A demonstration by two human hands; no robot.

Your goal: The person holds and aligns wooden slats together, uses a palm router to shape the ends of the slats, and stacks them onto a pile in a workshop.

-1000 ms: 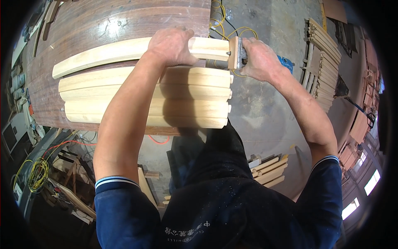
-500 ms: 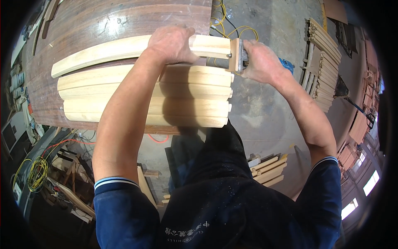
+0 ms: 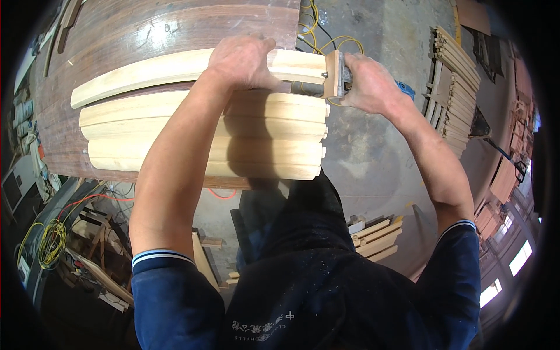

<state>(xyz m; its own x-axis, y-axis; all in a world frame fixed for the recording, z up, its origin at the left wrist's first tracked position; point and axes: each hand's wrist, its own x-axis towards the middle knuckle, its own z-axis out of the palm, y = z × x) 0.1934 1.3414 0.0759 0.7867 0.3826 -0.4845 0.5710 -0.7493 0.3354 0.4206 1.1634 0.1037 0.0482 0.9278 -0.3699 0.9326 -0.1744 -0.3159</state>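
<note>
A pale, gently curved wooden slat lies along the far side of the stacked pieces on the brown tabletop. My left hand is clamped over it near its right end, thumb on the near side. At that end my right hand grips a blue-bodied handheld power tool, which looks like a trim router. Its wooden base plate stands upright against or very close to the slat's end, and a small metal bit shows there. Several more pale slats lie side by side nearer me.
Yellow and black cables run beyond the table's right edge. Bundled wooden strips stand on the concrete floor at right; more wood pieces lie below. A coiled yellow cable hangs at lower left.
The tool in my right hand has shifted very slightly to the right. My left hand stays in place on the slat.
</note>
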